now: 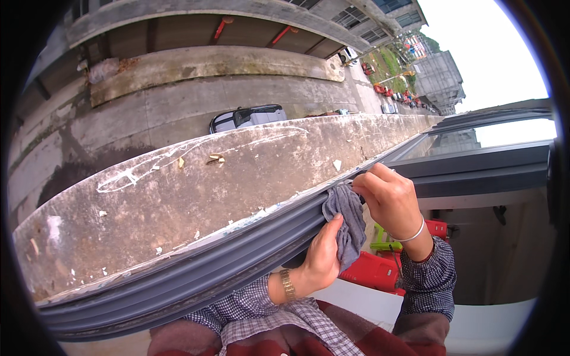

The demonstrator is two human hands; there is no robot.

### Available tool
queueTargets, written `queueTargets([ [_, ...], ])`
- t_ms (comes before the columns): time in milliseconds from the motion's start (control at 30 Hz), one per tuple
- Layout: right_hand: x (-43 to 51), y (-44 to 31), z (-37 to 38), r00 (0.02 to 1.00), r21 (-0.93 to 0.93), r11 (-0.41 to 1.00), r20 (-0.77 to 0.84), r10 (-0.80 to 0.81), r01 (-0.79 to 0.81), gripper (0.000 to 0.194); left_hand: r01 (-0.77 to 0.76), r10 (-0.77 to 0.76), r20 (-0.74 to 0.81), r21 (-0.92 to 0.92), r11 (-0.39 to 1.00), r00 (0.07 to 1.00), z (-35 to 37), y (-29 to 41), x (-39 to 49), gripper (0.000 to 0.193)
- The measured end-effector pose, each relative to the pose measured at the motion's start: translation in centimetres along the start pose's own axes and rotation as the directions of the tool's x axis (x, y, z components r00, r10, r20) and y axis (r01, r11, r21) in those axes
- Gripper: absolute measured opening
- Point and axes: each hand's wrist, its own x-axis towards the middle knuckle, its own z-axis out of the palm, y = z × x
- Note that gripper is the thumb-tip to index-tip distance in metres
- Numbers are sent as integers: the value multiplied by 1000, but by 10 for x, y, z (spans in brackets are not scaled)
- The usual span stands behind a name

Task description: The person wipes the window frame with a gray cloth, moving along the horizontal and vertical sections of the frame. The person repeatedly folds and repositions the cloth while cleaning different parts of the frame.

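A bunched grey cloth [345, 218] lies over the dark grey metal window track [213, 262] and hangs down its inner side. My left hand [323, 253] grips the cloth from below, thumb on top; its other fingers are hidden behind the cloth. Above it, my right hand [387, 196] pinches the cloth's upper end between thumb and fingers, close to the track and the sliding window frame [481, 173]. The track has several parallel grooves.
Beyond the track runs a stained concrete ledge [267, 164] with scattered chips [180, 162]. Past its edge is a drop to a street with a parked car [249, 118]. Indoors, red plastic objects [372, 271] and a lime-green item [385, 244] stand below my hands.
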Motion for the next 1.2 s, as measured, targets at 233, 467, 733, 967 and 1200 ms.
queueTargets([
  [233, 14, 6, 8, 974, -45, 993, 207, -95, 106, 7, 15, -15, 0, -9, 1000, 1000, -6, -3, 0, 37],
  [467, 14, 11, 17, 925, -26, 990, 360, -119, 138, 12, 64, -69, 16, 186, 981, 998, -9, 3, -9, 36],
  [733, 25, 8, 9, 905, 12, 986, 396, -156, 164, 9, -21, 17, 16, 277, 961, 1000, 4, 11, -26, 37],
  [967, 24, 5, -21, 944, 19, 994, 312, -109, 109, 11, -35, 43, -55, 135, 990, 998, 5, 5, -21, 29],
  [1200, 25, 9, 0, 916, 5, 990, 380, -131, 140, 10, -32, 45, -89, 137, 990, 995, 6, 6, -17, 28],
])
